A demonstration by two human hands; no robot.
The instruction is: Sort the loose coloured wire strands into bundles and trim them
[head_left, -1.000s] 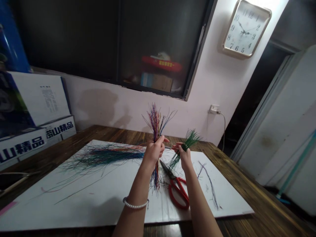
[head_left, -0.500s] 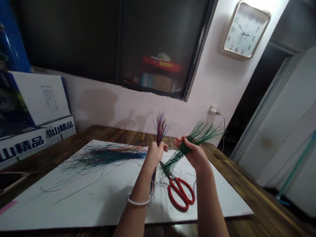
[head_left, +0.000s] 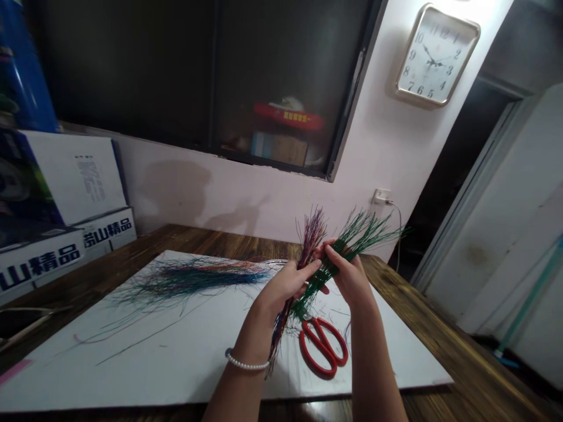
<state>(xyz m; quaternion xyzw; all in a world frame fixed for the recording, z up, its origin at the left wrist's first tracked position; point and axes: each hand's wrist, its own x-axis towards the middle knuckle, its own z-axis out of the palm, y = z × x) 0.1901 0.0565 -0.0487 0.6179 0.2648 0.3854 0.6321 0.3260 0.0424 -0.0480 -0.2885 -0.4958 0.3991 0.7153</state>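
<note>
My left hand is closed round a bundle of mixed purple, red and blue strands that sticks up above the fist and hangs below it. My right hand grips a bundle of green strands, tilted up to the right. The two hands are close together above a white board, and the bundles nearly touch. Red-handled scissors lie on the board just under my hands.
A loose pile of coloured strands lies on the board's far left part. The board rests on a wooden table. Printed boxes stand at the left. A wall clock and a dark window are behind.
My left hand has moved right with its mixed bundle, which now leans toward the green one. My right hand has shifted slightly left, so the hands have come together.
</note>
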